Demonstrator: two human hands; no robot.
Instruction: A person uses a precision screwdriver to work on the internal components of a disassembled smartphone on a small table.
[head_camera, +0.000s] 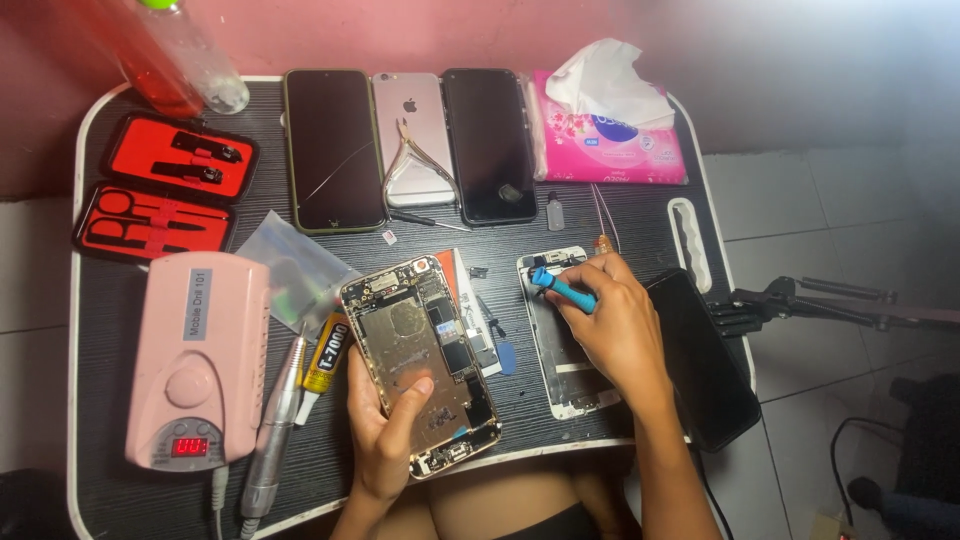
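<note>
The left hand (385, 420) cups an opened phone body (420, 360) from below, thumb laid across its bare metal shield, holding it tilted just above the black counter (110, 330). The right hand (615, 325) is closed around a blue-handled screwdriver (562, 288), whose tip rests at the top of a white screen frame (560, 340) lying flat on the counter just right of the phone body. Between the two parts lie a few loose small pieces and a blue pick (506, 357).

Crowding the left hand's side are a yellow glue tube (325, 355) and a silver drill handpiece (275, 425), both just beside the phone body, then a pink drill control box (200, 360) with a red display. A clear plastic bag (290, 265) lies above the tube. Farther back sit an open red-lined tool case (165, 190) and a clear bottle (195, 55).

Along the back edge stand three phones side by side: a dark cracked phone (333, 150), a pink phone (413, 120) face down with nippers (412, 160) on it, and a black phone (490, 145). Right of them is a pink tissue pack (610, 125). A black screen panel (705, 360) lies under the right wrist, overhanging the counter's edge, with a black stand (810, 300) on the floor beyond
</note>
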